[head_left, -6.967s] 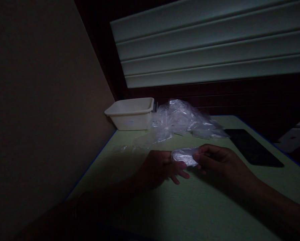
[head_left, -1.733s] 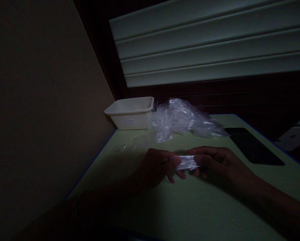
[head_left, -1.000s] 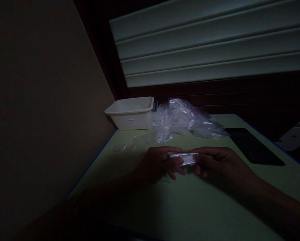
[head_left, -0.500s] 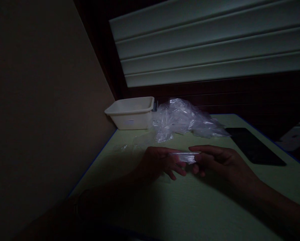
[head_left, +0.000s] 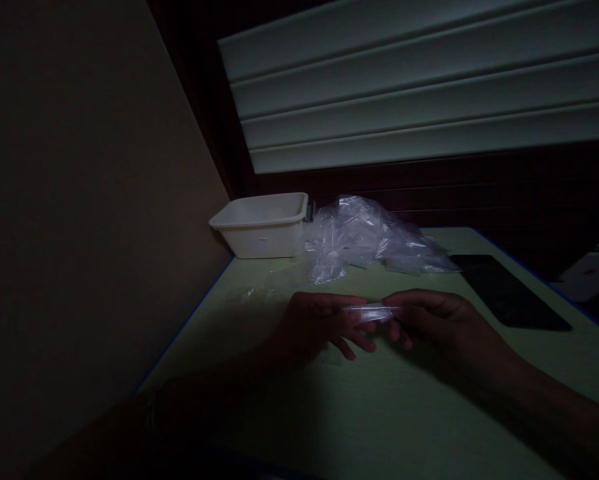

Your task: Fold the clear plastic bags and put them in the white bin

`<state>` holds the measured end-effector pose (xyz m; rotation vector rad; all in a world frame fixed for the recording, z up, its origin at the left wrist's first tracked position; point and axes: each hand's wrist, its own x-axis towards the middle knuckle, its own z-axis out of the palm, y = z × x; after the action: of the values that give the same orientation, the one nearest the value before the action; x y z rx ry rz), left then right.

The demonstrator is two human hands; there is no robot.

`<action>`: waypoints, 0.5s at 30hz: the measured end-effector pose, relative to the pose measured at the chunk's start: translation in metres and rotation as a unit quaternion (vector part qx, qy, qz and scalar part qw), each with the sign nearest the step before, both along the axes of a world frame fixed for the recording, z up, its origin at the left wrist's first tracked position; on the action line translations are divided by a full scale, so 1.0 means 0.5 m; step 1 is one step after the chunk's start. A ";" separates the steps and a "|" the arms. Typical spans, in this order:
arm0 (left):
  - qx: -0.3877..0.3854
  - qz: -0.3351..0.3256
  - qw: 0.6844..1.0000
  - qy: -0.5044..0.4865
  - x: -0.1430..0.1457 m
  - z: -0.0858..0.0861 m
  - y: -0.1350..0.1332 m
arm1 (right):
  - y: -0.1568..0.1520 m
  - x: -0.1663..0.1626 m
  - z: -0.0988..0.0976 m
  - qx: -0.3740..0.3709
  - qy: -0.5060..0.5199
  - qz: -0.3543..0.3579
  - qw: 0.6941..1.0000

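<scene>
Between my two hands, above the table, is a small shiny piece of clear plastic that looks like a plastic bag. My left hand pinches its left end between thumb and fingers, with the lower fingers loosely curled beneath. At the right end, my right hand grips it the same way. Dim light hides whether anything lies inside the plastic. Beyond the hands sits a heap of clear plastic bags. Left of that heap stands a white plastic tub.
A dark flat slab like a tablet lies on the right of the pale green table. More clear plastic rests left of my hands. A wall borders the left side, and a slatted panel rises behind.
The plastic piece has tilted slightly and now looks thinner. My fingers have shifted a little along it, with the hands slightly closer together. Everything else stays in place.
</scene>
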<state>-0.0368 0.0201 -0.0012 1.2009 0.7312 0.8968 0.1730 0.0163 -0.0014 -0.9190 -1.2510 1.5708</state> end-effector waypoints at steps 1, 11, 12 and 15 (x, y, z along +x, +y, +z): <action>0.003 -0.006 1.000 -0.002 -0.001 0.000 0.000 | 0.000 0.000 -0.001 -0.004 0.008 0.000 1.000; 0.015 -0.013 1.000 0.024 0.002 -0.005 0.000 | 0.001 0.012 -0.003 -0.007 0.008 0.020 1.000; 0.014 -0.010 0.999 0.028 0.003 -0.005 -0.001 | 0.001 0.011 -0.002 0.002 -0.016 0.012 1.000; 0.013 -0.003 0.999 0.041 0.004 -0.006 0.001 | 0.002 0.010 0.005 0.025 -0.068 -0.001 0.997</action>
<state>-0.0349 0.0206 -0.0043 1.2671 0.7828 0.8585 0.1778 0.0171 0.0009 -1.0068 -1.3778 1.4888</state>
